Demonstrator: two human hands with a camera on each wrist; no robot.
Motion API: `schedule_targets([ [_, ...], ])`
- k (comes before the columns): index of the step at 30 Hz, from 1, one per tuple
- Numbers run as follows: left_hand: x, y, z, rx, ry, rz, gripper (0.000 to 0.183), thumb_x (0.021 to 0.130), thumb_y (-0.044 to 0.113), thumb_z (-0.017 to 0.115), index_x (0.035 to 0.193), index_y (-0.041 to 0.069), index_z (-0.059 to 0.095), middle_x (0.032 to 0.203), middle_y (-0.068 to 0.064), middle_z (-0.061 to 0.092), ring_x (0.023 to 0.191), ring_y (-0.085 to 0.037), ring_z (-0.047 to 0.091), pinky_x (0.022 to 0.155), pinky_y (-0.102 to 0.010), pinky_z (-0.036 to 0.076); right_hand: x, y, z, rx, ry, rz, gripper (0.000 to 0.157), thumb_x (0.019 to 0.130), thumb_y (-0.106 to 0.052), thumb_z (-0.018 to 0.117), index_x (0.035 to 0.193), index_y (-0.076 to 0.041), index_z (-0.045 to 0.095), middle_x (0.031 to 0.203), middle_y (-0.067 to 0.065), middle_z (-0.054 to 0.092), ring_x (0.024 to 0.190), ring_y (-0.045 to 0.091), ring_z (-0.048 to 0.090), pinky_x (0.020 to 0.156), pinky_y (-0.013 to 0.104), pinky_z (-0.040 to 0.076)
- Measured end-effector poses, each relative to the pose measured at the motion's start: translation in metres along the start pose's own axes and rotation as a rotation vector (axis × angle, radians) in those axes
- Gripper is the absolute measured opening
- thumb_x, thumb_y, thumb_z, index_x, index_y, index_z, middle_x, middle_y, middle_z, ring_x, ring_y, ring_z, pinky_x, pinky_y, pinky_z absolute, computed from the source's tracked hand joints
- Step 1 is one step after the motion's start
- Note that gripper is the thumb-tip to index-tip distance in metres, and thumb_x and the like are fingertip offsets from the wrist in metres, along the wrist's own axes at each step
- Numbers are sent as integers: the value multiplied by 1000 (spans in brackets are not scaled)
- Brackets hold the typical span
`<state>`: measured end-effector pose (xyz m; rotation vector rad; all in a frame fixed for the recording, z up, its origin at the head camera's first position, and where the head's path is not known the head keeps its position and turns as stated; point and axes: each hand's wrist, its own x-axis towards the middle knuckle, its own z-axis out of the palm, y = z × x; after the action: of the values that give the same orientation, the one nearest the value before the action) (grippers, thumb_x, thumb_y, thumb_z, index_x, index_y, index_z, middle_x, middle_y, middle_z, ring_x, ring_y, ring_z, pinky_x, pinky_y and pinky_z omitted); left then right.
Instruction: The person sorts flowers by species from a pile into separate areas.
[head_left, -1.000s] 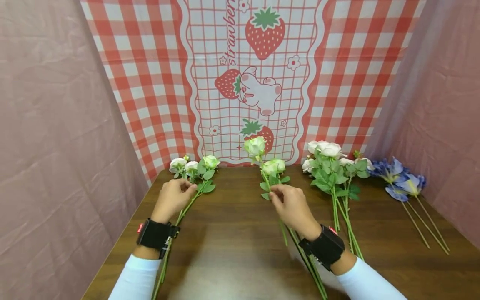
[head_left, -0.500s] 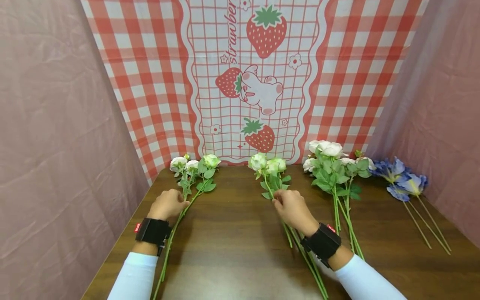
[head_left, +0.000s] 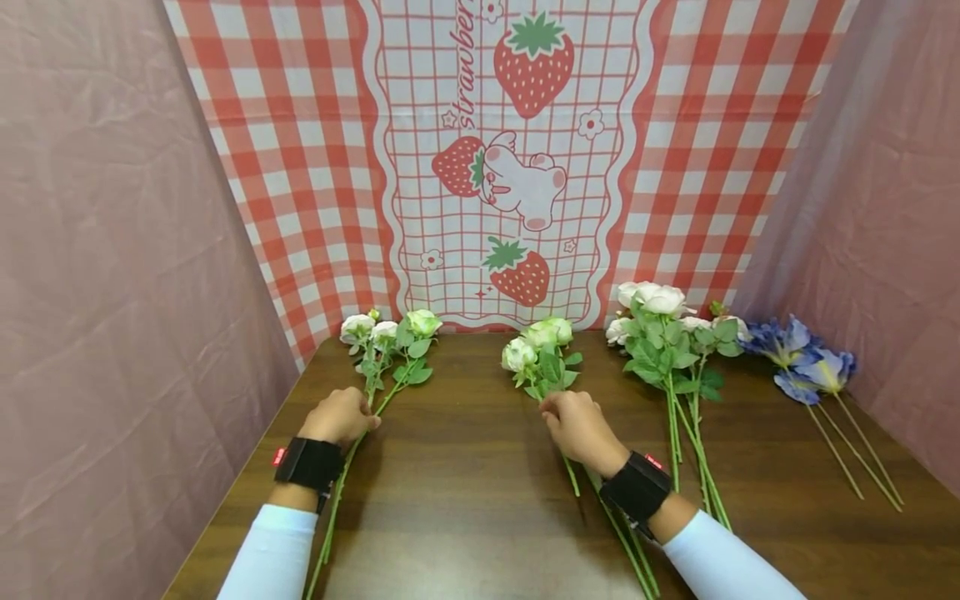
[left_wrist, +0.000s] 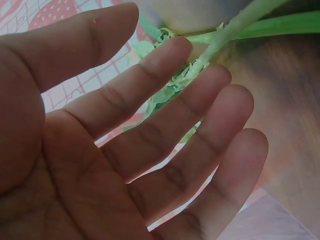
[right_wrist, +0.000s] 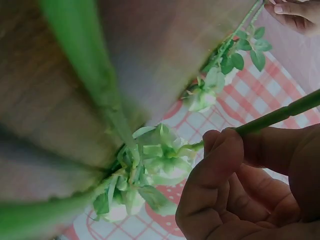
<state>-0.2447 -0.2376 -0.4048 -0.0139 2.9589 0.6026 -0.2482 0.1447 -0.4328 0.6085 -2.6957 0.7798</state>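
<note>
My right hand (head_left: pixel 583 427) pinches the green stem (right_wrist: pixel 280 116) of a pale green-white rose (head_left: pixel 518 355) between thumb and forefinger. This bloom hangs at the left of a green rose cluster (head_left: pixel 551 332), whose long stems (head_left: pixel 633 557) run down the table beneath my right wrist. My left hand (head_left: pixel 339 417) is over the stems (head_left: pixel 330 521) of another rose bunch (head_left: pixel 385 333) on the left, holding nothing. In the left wrist view its fingers (left_wrist: pixel 160 130) are loosely extended and spread, with a stem (left_wrist: pixel 240 32) just beyond the fingertips.
White roses (head_left: pixel 660 302) with leafy stems lie right of my right hand. Blue-purple flowers (head_left: pixel 825 368) on thin stems are at the far right. A red-checked strawberry cloth (head_left: pixel 517 183) hangs behind the wooden table (head_left: pixel 465 517), with pink drapes (head_left: pixel 112 292) at both sides.
The rose in my right hand has come down from above the cluster to its left side. My left hand has moved back from the blooms to lower along the stems.
</note>
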Motion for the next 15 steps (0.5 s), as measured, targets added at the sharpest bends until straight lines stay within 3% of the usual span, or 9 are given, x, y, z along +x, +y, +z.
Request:
schedule_targets([
  [6,1,2,3,10,0,-4,40,93,24,76,60,12,56,63,0,43,58,-19,46,54,-34,38,-1,2,3,-12,-44,10,10,93,-3,70,101,-2,77,91,6,75,85,25,70,83,56,53],
  [15,5,2,8,27,-23,-15,41,94,27,75,61,12,56,62,-1,46,57,-19,49,53,-34,40,-3,2,6,-59,-215,36,10,90,-1,73,92,-6,81,93,6,76,94,31,71,87,52,54],
])
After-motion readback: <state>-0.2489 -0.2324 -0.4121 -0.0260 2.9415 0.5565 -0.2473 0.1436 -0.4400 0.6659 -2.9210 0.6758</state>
